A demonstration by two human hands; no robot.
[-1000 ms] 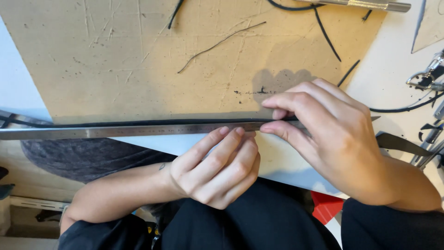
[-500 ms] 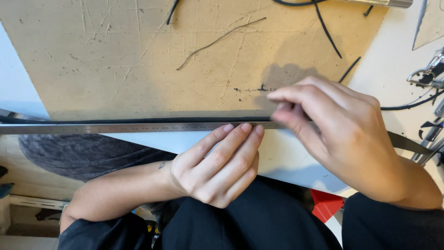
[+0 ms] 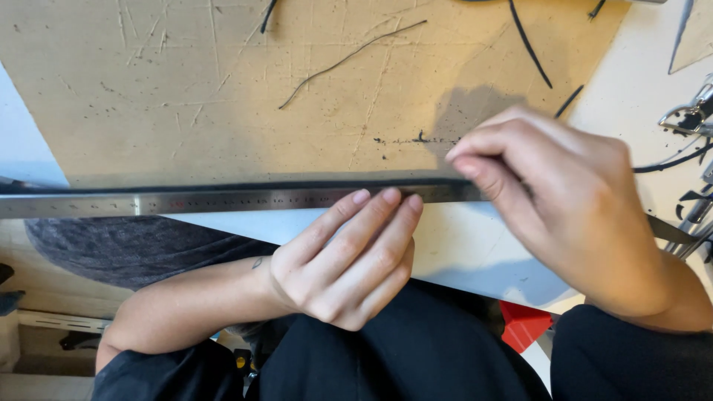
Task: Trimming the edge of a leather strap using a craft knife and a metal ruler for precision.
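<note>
I am looking down from the head camera at a long steel ruler (image 3: 223,201) lying across the middle of the frame, running from the left edge toward the right. It is sitting along the near edge of a tan cutting board (image 3: 223,96), with a thin black strip (image 3: 223,186) showing just above its upper edge.

My left hand (image 3: 345,260) is coming up from the lower centre of the frame. Its fingers (image 3: 371,223) are lying close together and nearly straight, and the tips are pressing on the lower edge of the ruler, gripping nothing.

My right hand (image 3: 564,200) is sitting at the right of the frame, over the ruler's right end. Its fingers are curled and pinched narrow toward the thumb at the ruler's upper edge; I cannot tell what, if anything, is being held between them, since the hand is covering that spot.

Loose black offcuts (image 3: 529,44) and a thin curved wire-like sliver (image 3: 349,58) are lying on the board in the upper part of the frame. Metal tools (image 3: 687,115) are resting on the white table (image 3: 639,89) at the right edge. A red object (image 3: 523,327) is showing low on the right, between my dark-clothed legs.
</note>
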